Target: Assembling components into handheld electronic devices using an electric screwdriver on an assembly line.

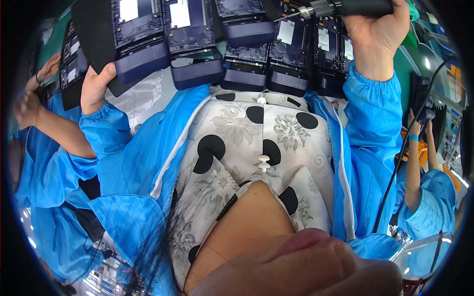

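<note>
An electric screwdriver (365,7) with a black handle and metal chuck lies in my right hand (377,39), its fingers wrapped round it. The thin bit points left, over a row of dark blue-violet handheld devices with bare circuit boards. Its tip is near the upper middle device (244,27), which overlaps those below it. My left hand (96,89) is at the lower left corner of the leftmost device in the row (139,59), beside a black sheet (94,37). Its thumb shows; the other fingers are hidden.
Another opened device (73,64) stands at the far left. A person in blue has hands (29,106) near it. At the right, another person's hands (429,130) hold something dark. A black cable (395,167) runs down on the right, beside my right sleeve.
</note>
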### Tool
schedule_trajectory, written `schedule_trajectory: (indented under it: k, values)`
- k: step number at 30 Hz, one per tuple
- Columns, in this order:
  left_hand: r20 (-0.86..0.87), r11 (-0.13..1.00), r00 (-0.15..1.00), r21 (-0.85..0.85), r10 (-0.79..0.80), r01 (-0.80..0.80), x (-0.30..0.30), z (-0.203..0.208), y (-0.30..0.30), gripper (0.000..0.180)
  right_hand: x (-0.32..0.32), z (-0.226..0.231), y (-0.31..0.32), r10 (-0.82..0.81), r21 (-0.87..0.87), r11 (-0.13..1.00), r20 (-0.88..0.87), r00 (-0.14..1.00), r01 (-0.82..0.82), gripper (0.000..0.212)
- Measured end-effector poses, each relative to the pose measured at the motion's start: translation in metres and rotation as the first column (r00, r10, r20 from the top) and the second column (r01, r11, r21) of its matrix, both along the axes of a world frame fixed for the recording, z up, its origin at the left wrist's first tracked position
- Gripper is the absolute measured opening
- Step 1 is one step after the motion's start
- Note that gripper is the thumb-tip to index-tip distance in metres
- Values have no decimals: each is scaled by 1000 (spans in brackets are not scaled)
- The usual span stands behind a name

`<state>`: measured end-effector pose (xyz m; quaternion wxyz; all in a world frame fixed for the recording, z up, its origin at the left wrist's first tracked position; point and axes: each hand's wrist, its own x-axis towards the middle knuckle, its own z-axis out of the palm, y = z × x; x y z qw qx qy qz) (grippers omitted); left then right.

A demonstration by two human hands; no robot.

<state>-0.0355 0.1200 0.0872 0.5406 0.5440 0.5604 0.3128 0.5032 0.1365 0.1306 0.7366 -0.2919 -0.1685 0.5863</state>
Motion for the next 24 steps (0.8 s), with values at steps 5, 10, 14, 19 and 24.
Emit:
schedule_trajectory:
  k: [5, 10, 14, 19, 24]
  values:
    - [26, 990, 999, -137, -29, 32, -4, -34, 6, 55, -12, 5, -6, -8, -112, 993, 139, 990, 24, 29]
    - [85, 983, 996, -185, 0, 16, -12, -30, -9, 49, 53, -12, -6, 468, -61, 881, 251, 848, -468, 100]
    - [31, 972, 999, -232, 40, -31, 4, -16, -19, 48, 13, -24, -16, 474, -224, 877, 260, 841, -425, 108]
    - [258, 931, 902, -214, 346, -295, 52, -15, -41, 50, -13, -47, -9, 605, -519, 743, 252, 755, -422, 101]
    - [777, 930, 522, -352, 351, -102, 41, -67, -63, 56, 6, -53, -3, 532, -440, 810, 275, 801, -387, 98]
